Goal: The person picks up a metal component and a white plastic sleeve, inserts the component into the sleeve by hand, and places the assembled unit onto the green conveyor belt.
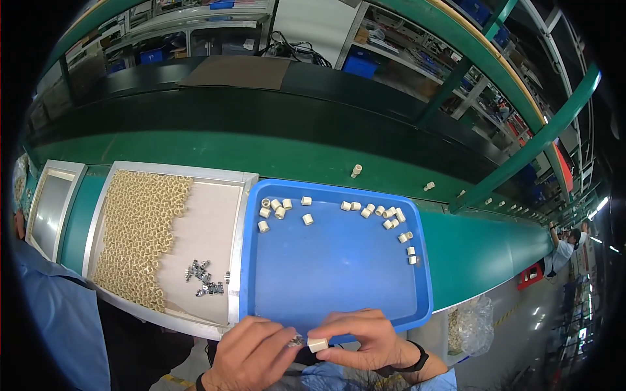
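Note:
Both my hands are close together over the near edge of a blue tray (428, 280). My left hand (251, 352) pinches a small shiny metal fitting (297, 341) between thumb and fingers. In my right hand (372, 339) a cream plastic cylinder (317, 345) is gripped by thumb and forefinger, its end facing the metal fitting with a narrow gap. Several similar cream cylinders (308, 219) lie along the tray's far and right sides. Left of the tray, a metal-framed tray (215, 189) holds many packed cream pieces (137, 234) and a small heap of metal fittings (207, 280).
Behind the trays runs a green conveyor belt (195, 148) carrying spaced cream pieces (357, 171). A green post (521, 163) rises at right. Another person's blue sleeve (59, 300) is at far left. A plastic bag (473, 326) of pieces sits below right; another person (561, 251) stands farther off.

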Demonstrator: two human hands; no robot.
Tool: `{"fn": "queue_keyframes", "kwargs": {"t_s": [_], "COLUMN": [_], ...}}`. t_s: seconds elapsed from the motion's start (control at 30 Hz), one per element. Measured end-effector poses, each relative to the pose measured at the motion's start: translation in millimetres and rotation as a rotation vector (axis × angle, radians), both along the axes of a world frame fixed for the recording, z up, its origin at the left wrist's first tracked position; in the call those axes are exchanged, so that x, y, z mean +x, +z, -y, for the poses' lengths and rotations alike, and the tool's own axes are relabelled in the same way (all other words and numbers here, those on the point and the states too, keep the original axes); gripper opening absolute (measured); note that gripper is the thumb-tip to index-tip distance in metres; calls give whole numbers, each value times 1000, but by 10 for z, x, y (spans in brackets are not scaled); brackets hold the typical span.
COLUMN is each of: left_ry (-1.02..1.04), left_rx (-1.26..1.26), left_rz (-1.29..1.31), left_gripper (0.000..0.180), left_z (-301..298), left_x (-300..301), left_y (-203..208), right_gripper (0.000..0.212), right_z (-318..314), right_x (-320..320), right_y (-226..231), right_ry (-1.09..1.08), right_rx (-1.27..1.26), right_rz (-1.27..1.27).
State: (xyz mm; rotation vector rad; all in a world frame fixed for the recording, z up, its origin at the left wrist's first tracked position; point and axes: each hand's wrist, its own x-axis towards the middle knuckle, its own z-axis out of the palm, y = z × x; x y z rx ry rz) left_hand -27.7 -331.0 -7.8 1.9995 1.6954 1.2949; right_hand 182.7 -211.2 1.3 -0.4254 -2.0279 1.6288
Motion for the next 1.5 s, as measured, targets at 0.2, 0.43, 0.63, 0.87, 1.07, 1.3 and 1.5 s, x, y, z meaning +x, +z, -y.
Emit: {"fn": "queue_keyframes", "kwargs": {"t_s": [0.2, 0.43, 0.63, 0.87, 1.07, 1.3, 1.5], "left_ry": [-65, -101, -180, -125, 2, 176, 188], "left_rx": [2, -57, -76, -218, -216, -269, -394], "left_rz": [-90, -64, -156, -181, 223, 173, -11], "left_gripper": [34, 29, 25, 23, 22, 23, 21], "left_z": [-85, -167, -435, -706, -1639, -3169, -3893], "left_x": [82, 152, 161, 250, 241, -154, -514], "left_y": [-47, -27, 321, -138, -303, -397, -979], "right_gripper": [35, 37, 38, 57, 68, 51, 41], "right_z": [-67, -162, -208, -398, -658, -1002, -1473], "right_x": [44, 137, 131, 171, 472, 958, 1044], "right_y": [40, 178, 170, -51, -66, -167, -184], "right_ry": [-38, 36, -3, -143, -259, -245, -264], "right_rx": [410, 570, 582, 597, 465, 676, 669], "right_rz": [-39, 79, 124, 191, 445, 718, 853]}}
